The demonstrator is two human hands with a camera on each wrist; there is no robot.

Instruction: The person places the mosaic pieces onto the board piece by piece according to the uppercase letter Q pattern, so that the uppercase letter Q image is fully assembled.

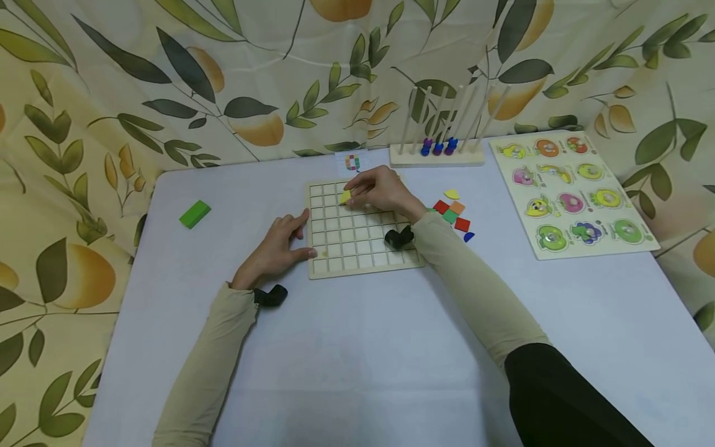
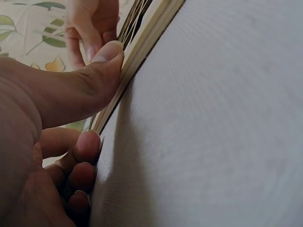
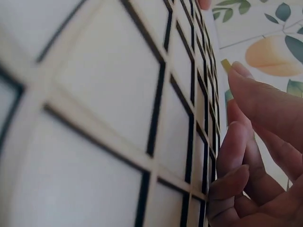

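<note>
A wooden grid board [image 1: 349,249] with square cells lies on the white table. Over its upper-left cells, my right hand [image 1: 382,191] pinches a small yellow piece [image 1: 344,197] between thumb and fingers. The right wrist view shows only a sliver of this yellow piece [image 3: 226,65] past the thumb, so its full outline is hidden. At the board's left side, my left hand [image 1: 275,248] touches the edge with thumb and fingertips. In the left wrist view the thumb [image 2: 106,71] presses that wooden edge [image 2: 142,47].
Several loose coloured pieces [image 1: 450,215] lie right of the board, partly behind my right sleeve. A small pattern card [image 1: 352,162] and a peg stand [image 1: 436,159] with beads are behind. A fruit puzzle board [image 1: 558,189] lies far right; a green block [image 1: 195,214] is left.
</note>
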